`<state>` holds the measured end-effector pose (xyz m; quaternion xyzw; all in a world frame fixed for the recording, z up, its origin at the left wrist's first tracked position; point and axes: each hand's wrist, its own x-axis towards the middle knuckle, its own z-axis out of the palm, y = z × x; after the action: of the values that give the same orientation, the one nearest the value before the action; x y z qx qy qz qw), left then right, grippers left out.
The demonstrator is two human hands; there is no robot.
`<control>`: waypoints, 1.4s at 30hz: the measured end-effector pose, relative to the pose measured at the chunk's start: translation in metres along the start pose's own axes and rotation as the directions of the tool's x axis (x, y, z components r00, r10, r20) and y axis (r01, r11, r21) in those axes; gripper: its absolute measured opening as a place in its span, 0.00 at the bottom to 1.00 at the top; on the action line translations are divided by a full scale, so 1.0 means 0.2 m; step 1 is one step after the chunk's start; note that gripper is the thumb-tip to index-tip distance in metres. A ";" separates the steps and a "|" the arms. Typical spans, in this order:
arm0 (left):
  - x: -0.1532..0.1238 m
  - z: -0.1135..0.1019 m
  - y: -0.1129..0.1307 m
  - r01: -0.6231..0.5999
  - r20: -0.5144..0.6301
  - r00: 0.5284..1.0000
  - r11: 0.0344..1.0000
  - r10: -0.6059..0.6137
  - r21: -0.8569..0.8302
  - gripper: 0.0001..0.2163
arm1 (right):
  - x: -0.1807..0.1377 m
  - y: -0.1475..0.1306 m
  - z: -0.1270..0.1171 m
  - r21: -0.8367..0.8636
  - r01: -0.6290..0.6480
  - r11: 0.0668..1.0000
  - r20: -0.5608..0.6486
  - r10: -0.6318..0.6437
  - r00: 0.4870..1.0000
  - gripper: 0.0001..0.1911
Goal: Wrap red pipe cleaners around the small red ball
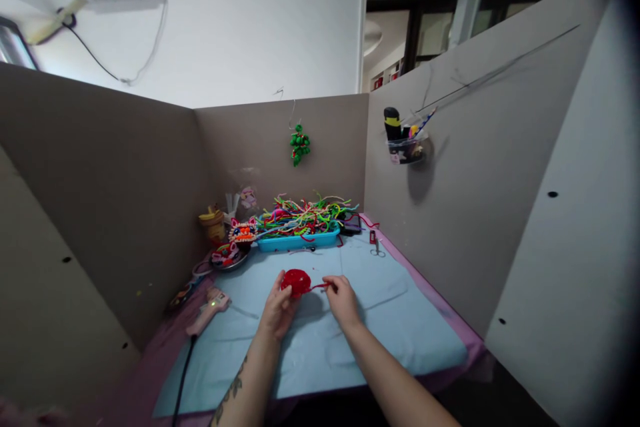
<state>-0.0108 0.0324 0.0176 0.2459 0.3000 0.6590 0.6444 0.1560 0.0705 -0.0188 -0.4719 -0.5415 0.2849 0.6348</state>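
At the back of the mat [400, 320] sits the blue tray [300, 241]. It is heaped full of fuzzy wires [305, 213] in many colours, and some hang over its rim. Just left of the tray is a dark bowl [231, 259] with small bright bits in it, too small to tell apart. High up to the right of the tray, a clear cup [406, 150] sticks to the wall and holds a black and yellow tool and some pens.

In front of the tray is the red ball [296, 281] of fuzzy wire. The left hand [277, 310] is curled around it from below and holds it, hiding its bottom part. The right hand [343, 300] pinches a red wire end [319, 287] that sticks out of the ball.

Right of the tray lie small scissors [376, 247]. Left of the tray and nearer the person lies a pink glue gun [207, 310] with a black cord. Above the tray, a green ornament [300, 145] hangs on the wall.
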 end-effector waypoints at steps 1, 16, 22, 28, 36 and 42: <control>0.00 0.00 0.01 -0.010 -0.017 1.000 1.000 0.010 -0.011 0.32 | 0.01 0.01 -0.01 -0.014 -0.016 1.000 -0.032 0.016 0.999 0.11; -0.01 0.04 -0.01 0.010 -0.081 0.997 0.989 0.002 0.145 0.34 | -0.03 -0.07 0.01 0.317 -0.164 0.934 0.195 0.105 0.975 0.10; -0.03 0.05 0.00 -0.026 0.007 1.000 0.986 0.026 0.167 0.42 | -0.06 -0.11 -0.02 0.135 0.063 0.989 0.207 -0.090 0.974 0.04; -0.03 0.05 -0.01 -0.010 0.030 1.000 0.983 0.005 0.183 0.47 | -0.08 -0.12 -0.01 0.086 0.133 0.987 0.100 -0.141 0.985 0.05; -0.04 0.05 -0.01 -0.007 0.030 1.000 0.986 0.002 0.164 0.43 | -0.08 -0.08 0.00 -0.064 0.185 0.981 0.075 -0.180 0.981 0.05; -0.03 0.04 -0.02 -0.013 0.040 0.999 0.983 0.005 0.181 0.44 | -0.09 -0.08 0.00 -0.103 0.256 0.961 0.123 -0.243 0.962 0.06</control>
<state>-0.0022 0.0262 0.0209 0.3180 0.3449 0.6268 0.6221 0.1481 0.0482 -0.0113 -0.4201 -0.6465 0.1954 0.6061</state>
